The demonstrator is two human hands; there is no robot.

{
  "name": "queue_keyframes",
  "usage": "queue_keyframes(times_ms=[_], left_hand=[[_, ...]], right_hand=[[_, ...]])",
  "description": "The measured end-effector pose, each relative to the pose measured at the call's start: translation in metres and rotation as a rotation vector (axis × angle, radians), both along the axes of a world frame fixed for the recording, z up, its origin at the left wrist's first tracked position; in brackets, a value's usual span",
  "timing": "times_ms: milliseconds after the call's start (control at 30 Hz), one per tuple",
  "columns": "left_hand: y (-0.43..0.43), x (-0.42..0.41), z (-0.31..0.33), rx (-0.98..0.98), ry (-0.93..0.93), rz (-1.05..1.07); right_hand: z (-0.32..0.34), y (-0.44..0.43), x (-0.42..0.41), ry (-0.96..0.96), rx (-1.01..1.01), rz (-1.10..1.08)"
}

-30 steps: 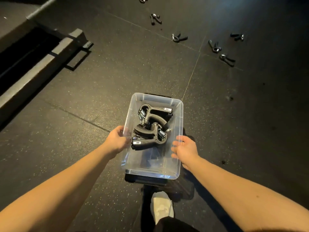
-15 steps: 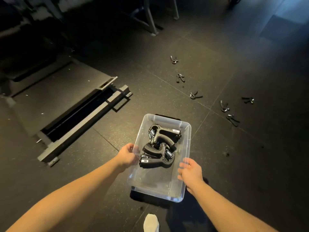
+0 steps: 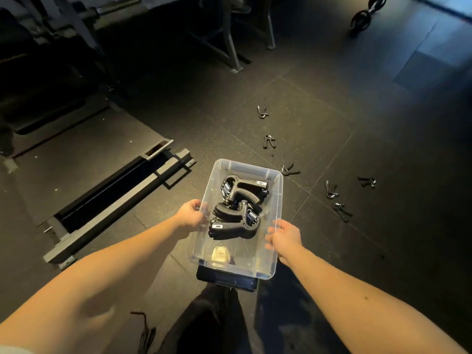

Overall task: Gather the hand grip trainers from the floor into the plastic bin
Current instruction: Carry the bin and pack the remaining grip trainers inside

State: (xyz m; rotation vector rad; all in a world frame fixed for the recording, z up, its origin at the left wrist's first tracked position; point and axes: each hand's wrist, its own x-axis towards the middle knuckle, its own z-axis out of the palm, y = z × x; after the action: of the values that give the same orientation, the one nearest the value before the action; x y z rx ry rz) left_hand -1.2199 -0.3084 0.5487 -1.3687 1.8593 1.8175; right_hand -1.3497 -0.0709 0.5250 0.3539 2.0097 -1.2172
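This is a gym, a dim weights room. The floor (image 3: 332,103) is laid in big black speckled rubber tiles, with seams showing between them. At the far right, a short bar loaded with round weight plates (image 3: 362,17) lies on it. Angled steel legs (image 3: 231,51) of some rack or bench stand at the back, and a long bar (image 3: 112,10) runs across the far left corner. A low steel frame (image 3: 115,198) edges a dark lifting mat (image 3: 84,149). Small hand grip trainers (image 3: 269,142) lie scattered over the tiles.
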Motion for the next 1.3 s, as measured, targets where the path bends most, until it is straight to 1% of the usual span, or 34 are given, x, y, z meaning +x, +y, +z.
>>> queue_keyframes(times_ms=[133,200,300,500,633,733,833,933,1067,1167,1300], left_hand=[[-0.040,-0.078,-0.015,0.017,-0.007,0.013],[-0.060,-0.121,-0.020,0.036,-0.016,0.011],[-0.086,-0.183,-0.019,0.072,-0.014,0.017],[-0.126,-0.312,-0.026,0.102,-0.017,0.015],[-0.143,-0.405,-0.038,0.102,-0.013,0.025],[-0.156,-0.474,-0.051,0.107,-0.017,0.069],[-0.170,-0.532,-0.069,0.130,-0.001,0.194],[-0.183,-0.576,-0.081,0.133,0.017,0.321],[-0.221,-0.619,-0.100,0.154,0.051,0.399],[-0.266,-0.633,-0.125,0.177,0.036,0.452],[-0.334,-0.649,-0.164,0.226,0.035,0.491]], right_hand=[[0.010,-0.044,-0.074,0.004,0.016,0.002],[0.010,-0.064,-0.112,-0.007,0.039,-0.023],[0.010,-0.088,-0.169,-0.015,0.016,-0.066],[0.012,-0.120,-0.295,-0.036,-0.009,-0.093],[0.000,-0.136,-0.391,-0.052,-0.016,-0.099],[-0.021,-0.152,-0.470,-0.064,-0.029,-0.071],[-0.038,-0.174,-0.549,-0.032,-0.010,0.012],[-0.047,-0.207,-0.610,-0.012,0.023,0.100],[-0.056,-0.263,-0.667,0.017,0.034,0.142],[-0.067,-0.315,-0.690,0.008,0.028,0.204],[-0.097,-0.388,-0.706,-0.034,0.004,0.221]])
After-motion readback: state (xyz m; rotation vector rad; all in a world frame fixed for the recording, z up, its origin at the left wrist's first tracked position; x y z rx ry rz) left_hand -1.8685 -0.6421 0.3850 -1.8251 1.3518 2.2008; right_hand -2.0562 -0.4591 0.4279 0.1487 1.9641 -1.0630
